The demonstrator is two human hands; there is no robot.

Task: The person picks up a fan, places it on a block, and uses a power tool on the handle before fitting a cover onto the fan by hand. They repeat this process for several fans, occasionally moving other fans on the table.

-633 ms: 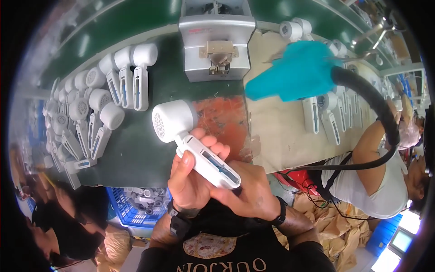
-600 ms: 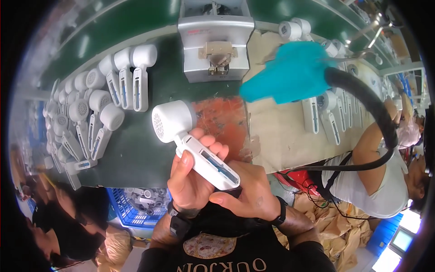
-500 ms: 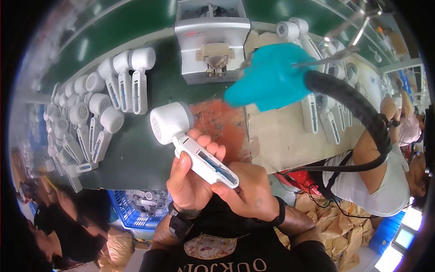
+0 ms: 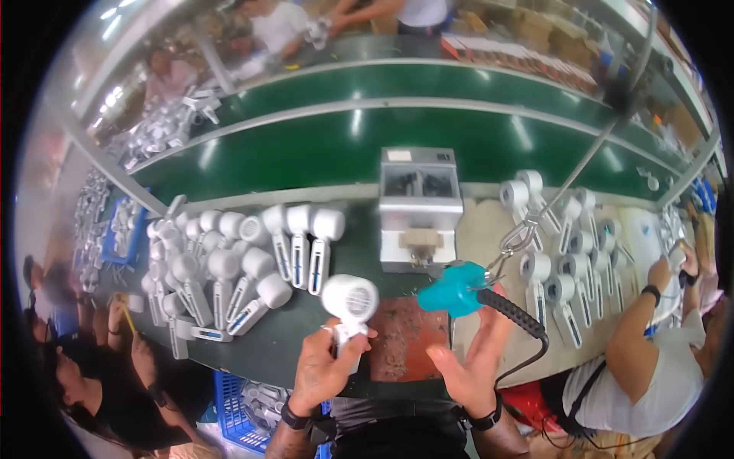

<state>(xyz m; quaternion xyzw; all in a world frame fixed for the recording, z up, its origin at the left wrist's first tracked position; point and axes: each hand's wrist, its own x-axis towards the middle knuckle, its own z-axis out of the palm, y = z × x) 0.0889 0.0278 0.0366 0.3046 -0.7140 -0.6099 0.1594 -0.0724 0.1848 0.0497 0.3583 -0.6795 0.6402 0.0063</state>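
Note:
My left hand (image 4: 325, 367) is wrapped round the handle of a white handheld fan (image 4: 349, 298). Its round, grilled head points up and away from me, and my fingers cover most of the handle. To the right, my right hand (image 4: 475, 363) is raised with its fingers apart and nothing in its palm. Just above it hangs a teal-covered power screwdriver (image 4: 453, 291) with a black coiled cable; its body partly hides my fingertips, and I cannot tell whether they touch it. Beyond the screwdriver stands a silver screw feeder (image 4: 419, 210).
Several white fans (image 4: 222, 264) lie crowded on the left, and more fans (image 4: 562, 288) lie on the brown sheet at right. A red worn patch (image 4: 409, 340) marks the bench. Below the edge is a blue basket (image 4: 229, 409). Co-workers sit on both sides.
My right hand has left the fan and moved right, toward the screwdriver. The fan, now in my left hand alone, has turned more upright. The view has tilted up.

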